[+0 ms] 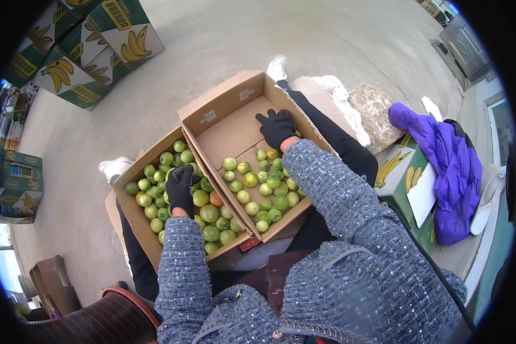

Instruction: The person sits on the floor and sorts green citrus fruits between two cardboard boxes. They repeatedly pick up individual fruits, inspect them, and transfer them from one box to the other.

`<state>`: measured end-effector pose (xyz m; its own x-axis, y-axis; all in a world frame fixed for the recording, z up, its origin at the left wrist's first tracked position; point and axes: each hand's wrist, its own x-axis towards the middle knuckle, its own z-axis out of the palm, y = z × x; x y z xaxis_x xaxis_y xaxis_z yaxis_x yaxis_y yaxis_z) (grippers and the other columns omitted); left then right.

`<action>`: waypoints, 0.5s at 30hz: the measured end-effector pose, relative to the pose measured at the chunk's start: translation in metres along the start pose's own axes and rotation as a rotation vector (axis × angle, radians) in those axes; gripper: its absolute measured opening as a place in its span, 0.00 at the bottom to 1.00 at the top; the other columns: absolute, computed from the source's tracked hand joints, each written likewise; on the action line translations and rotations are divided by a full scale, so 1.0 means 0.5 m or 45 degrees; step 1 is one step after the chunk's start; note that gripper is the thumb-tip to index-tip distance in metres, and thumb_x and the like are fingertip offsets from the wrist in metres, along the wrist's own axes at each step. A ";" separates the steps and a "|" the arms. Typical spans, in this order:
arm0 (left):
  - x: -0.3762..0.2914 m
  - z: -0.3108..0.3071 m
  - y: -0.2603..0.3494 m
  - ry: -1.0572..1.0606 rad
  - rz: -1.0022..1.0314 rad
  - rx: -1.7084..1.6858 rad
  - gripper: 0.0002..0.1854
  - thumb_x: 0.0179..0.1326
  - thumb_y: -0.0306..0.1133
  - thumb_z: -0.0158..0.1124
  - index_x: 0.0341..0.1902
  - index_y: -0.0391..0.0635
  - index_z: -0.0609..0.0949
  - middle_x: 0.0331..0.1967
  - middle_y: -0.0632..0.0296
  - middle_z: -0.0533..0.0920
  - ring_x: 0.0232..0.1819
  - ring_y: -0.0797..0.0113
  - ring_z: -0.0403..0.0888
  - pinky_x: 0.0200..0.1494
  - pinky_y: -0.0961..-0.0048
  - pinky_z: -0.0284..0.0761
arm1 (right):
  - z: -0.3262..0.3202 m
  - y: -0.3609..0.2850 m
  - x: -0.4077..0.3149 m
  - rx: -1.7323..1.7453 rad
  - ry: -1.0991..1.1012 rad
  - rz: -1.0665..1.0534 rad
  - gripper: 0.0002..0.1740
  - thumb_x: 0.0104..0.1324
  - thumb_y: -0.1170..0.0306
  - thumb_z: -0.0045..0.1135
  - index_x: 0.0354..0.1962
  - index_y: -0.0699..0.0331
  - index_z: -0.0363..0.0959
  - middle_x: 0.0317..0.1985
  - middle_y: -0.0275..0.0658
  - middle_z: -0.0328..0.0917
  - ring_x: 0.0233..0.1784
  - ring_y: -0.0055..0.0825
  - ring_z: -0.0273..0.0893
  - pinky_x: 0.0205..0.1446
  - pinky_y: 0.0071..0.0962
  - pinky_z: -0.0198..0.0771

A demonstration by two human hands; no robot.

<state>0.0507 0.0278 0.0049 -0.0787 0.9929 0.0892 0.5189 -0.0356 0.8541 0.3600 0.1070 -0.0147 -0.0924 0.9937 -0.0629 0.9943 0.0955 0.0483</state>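
Observation:
Two cardboard boxes lie side by side over my legs. The left box [134, 217] is filled with small green tomatoes [209, 213], one of them orange-red. My left hand [182, 188], in a black glove, rests among them with curled fingers; its palm side is hidden. In the right box [223, 101], more green tomatoes [264, 189] gather toward the near end, some turning yellow. My right hand [277, 127], gloved in black too, is over the bare cardboard floor at the far end, palm down with fingers apart. No tomato shows in it.
Green-and-white banana cartons [107, 47] are stacked at upper left. To my right, a purple jacket [443, 167] drapes over another banana carton [402, 167], near a rough stone [372, 112]. A brown cylindrical container [90, 316] with an orange rim stands at lower left.

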 end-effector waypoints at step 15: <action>-0.051 -0.008 0.067 0.160 -0.256 -0.436 0.13 0.62 0.29 0.63 0.50 0.40 0.80 0.43 0.61 0.81 0.43 0.70 0.78 0.46 0.72 0.75 | -0.148 -0.088 -0.110 1.249 0.574 -0.270 0.23 0.61 0.69 0.58 0.55 0.57 0.71 0.44 0.44 0.75 0.47 0.41 0.74 0.53 0.37 0.69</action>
<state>0.0666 0.0006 0.0333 -0.2640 0.9631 -0.0530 0.1712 0.1008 0.9801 0.3174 0.0524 0.0606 -0.0796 0.9117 0.4031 0.5483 0.3778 -0.7461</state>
